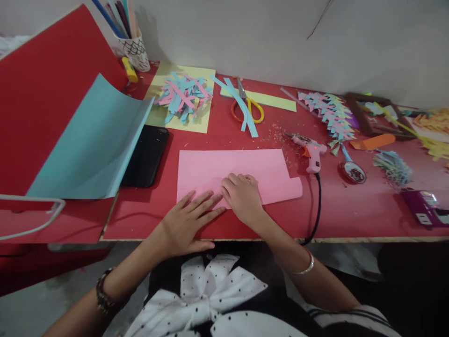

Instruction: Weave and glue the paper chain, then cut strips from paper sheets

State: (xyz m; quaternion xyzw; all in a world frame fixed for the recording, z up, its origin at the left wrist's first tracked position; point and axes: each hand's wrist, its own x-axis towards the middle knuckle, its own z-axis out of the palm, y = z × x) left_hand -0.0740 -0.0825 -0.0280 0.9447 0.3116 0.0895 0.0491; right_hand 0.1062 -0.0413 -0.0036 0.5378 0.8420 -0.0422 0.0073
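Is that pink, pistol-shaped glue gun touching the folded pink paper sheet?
Apart. The head view shows bare red tabletop between the pink, pistol-shaped glue gun and the folded pink paper sheet.

The red table (354,213) bears pink paper (233,164) in the middle, a glue gun (311,150) right and a cup (136,52) far left.

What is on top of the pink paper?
On the pink paper, I see the left hand, spread across its near edge, and the right hand, curled. Whatever lies beneath either hand is covered, so I can't tell.
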